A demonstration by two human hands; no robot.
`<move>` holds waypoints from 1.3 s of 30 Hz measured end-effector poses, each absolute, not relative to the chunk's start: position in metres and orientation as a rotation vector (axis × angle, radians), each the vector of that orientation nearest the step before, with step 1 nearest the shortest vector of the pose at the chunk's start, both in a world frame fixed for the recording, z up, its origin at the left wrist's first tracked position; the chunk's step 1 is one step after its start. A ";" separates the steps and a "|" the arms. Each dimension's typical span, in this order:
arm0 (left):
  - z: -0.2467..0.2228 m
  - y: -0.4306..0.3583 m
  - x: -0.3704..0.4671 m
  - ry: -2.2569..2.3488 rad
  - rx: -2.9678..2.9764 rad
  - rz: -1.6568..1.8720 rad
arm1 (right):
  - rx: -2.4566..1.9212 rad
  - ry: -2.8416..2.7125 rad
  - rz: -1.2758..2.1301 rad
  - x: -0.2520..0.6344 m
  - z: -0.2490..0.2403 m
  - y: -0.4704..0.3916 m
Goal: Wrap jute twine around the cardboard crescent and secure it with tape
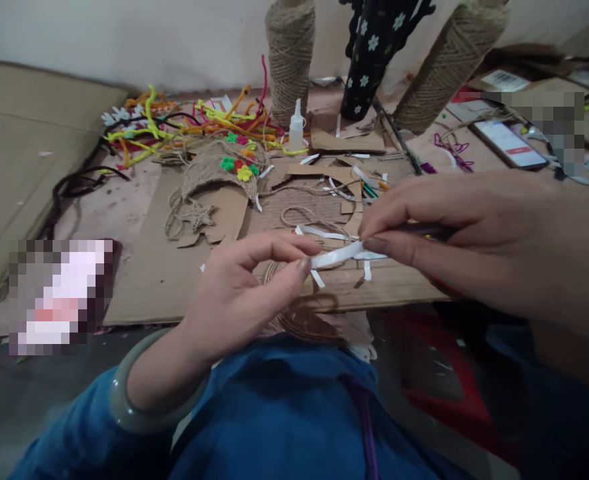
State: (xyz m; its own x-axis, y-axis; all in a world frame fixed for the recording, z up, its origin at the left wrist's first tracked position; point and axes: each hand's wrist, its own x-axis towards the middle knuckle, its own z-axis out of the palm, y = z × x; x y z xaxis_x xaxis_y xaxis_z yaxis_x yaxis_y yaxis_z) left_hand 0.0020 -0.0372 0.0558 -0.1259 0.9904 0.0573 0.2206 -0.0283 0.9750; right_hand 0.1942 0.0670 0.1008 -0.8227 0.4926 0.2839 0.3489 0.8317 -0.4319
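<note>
A short white strip [337, 255], glossy like tape, is stretched between my two hands above the cardboard. My left hand [247, 287] pinches its left end between thumb and forefinger. The other end is in the closed fingertips of my right hand [454, 233]. Something dark and narrow [427, 230] lies under my right fingers; its kind is not clear. Below my left hand is a bundle of twine-like loops [304, 323], partly hidden. A twine-wrapped crescent [214, 163] with small coloured flowers and a twine star [197, 217] lie beyond my left hand.
Cardboard [149, 280] covers the work area, with white scraps about. Behind stand a glue bottle [297, 127], twine spools [290, 60] [449, 63] and a black flowered holder [374, 60]. Pipe cleaners [174, 127] are heaped back left. Phones [511, 143] [67, 293] lie on both sides.
</note>
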 end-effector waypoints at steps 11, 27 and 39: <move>0.016 -0.057 -0.015 1.483 1.532 1.079 | -0.982 -3.253 0.622 0.145 0.078 0.078; -0.002 -0.050 -0.041 1.541 2.097 1.118 | -0.933 -3.245 1.053 0.133 0.057 0.110; -0.014 -0.039 -0.038 1.502 2.321 0.896 | -0.979 -3.282 0.795 0.129 0.041 0.113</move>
